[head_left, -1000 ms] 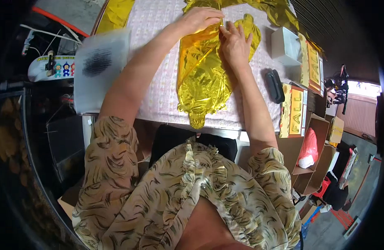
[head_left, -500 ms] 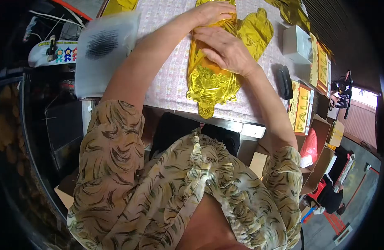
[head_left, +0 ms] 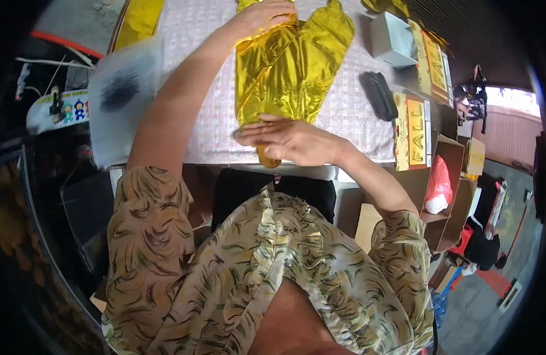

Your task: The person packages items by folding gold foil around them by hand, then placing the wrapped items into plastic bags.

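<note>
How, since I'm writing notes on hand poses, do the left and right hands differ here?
The left hand is over the far part of the gold foil; the right hand is over its near end, by the table's edge.
The left hand's fingers point rightward, the right hand's leftward.
Both show their backs, with fingers extended rather than curled into a fist.

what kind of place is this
Probably a home garage or small workshop: cardboard boxes beside a cloth-covered table, a skateboard at the left, and a bare concrete-looking floor at the lower right.
</note>
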Available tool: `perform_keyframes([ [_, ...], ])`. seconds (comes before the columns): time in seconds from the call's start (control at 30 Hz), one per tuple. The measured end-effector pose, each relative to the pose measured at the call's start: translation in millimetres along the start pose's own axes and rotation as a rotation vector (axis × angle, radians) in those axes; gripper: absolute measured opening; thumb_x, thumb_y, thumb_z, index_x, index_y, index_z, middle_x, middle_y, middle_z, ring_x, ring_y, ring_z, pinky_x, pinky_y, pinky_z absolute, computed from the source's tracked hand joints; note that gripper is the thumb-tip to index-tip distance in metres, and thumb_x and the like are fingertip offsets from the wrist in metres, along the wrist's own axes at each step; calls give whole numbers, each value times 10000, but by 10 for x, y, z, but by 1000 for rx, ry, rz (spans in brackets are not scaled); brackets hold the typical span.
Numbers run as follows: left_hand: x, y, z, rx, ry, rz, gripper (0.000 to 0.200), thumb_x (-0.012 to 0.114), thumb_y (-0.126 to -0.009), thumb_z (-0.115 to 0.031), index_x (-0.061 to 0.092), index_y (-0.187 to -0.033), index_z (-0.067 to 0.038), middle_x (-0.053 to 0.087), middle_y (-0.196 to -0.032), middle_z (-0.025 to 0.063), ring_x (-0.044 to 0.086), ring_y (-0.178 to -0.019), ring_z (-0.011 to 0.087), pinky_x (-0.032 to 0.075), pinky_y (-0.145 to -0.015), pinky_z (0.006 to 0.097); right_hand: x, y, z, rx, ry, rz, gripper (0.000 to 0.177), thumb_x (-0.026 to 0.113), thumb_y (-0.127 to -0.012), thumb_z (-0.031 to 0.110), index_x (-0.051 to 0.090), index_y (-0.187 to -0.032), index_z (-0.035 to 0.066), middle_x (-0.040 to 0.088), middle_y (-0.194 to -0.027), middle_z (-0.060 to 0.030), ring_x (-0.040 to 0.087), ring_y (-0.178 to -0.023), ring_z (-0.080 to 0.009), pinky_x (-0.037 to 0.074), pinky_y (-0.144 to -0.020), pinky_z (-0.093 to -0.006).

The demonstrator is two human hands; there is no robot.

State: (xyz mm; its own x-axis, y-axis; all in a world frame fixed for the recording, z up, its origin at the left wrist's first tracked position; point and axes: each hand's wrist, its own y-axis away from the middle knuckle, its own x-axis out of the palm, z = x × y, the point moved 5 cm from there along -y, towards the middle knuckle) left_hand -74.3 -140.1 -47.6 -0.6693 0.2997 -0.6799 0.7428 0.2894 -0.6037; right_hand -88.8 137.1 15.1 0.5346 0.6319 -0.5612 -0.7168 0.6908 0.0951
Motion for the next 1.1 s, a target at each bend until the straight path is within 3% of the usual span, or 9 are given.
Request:
perform_keyframes([
  [0.07,-38,36,-45,-91,-143,134,382,568,-1054,-306,625,-1393,-136,590,-1476,72,513,-1402,283,421,-1186,409,-265,93,-30,-39,-292,-406,764,336,-1066,628,616,-1387,-6,608,-1421,-226,524,-1399,-317,414,-1183,-477],
  [0.13,-24,48,9,-85,-168,145,384,565,-1056,-306,621,-1398,-140,580,-1488,64,505,-1410,279,414,-1193,410,-698,219,-311,254,-121,-736,560,471,-1091,456,638,-1365,-3,727,-1226,-200,671,-1205,-318,564,-998,-441],
  [0.23,-53,-22,-70,-154,-161,193,385,558,-1059,-304,612,-1410,-154,572,-1498,54,488,-1425,273,400,-1203,414,-1372,427,-811,489,454,-1102,336,670,-979,139,672,-1279,-11,746,-1134,-205,753,-952,-307,587,-796,-426],
  [0.37,3,20,-35,-144,-160,196,384,550,-1063,-303,610,-1412,-154,575,-1494,54,495,-1419,273,405,-1198,413,-1665,333,-1292,925,861,-929,616,743,-908,393,578,-1239,-99,627,-1220,-338,672,-1057,-487,556,-928,-483],
  [0.4,11,37,-18,-132,-165,182,385,546,-1064,-305,610,-1412,-154,576,-1493,54,496,-1418,273,408,-1196,413,-1688,290,-1373,896,884,-910,729,758,-855,441,542,-1152,-189,608,-1186,-352,669,-954,-520,577,-853,-480],
  [0.63,40,68,47,-87,-194,138,380,530,-1072,-315,615,-1406,-157,578,-1490,45,496,-1417,268,416,-1192,412,-1892,431,-1656,1096,563,-795,782,772,-811,584,629,-1139,-111,674,-1185,-301,697,-1085,-428,581,-913,-463],
  [0.97,102,61,37,-118,-216,138,415,533,-1066,-395,623,-1408,-178,564,-1510,28,489,-1427,259,388,-1216,406,-2053,537,-1595,761,492,-1115,442,797,-828,381,709,-962,-31,741,-950,-278,714,-982,-451,568,-868,-477],
  [1.03,103,61,59,-110,-208,135,413,534,-1066,-392,625,-1406,-175,557,-1517,25,479,-1435,260,387,-1217,410,-2086,409,-1226,748,617,-1080,399,757,-881,332,710,-974,-53,750,-879,-248,747,-909,-400,579,-828,-473],
  [1.1,102,56,27,-100,-198,135,411,536,-1066,-389,628,-1403,-173,550,-1524,22,469,-1443,262,386,-1217,413,-2084,223,-912,710,255,-1029,360,708,-939,267,707,-1013,-86,750,-819,-212,774,-842,-300,591,-770,-457],
])
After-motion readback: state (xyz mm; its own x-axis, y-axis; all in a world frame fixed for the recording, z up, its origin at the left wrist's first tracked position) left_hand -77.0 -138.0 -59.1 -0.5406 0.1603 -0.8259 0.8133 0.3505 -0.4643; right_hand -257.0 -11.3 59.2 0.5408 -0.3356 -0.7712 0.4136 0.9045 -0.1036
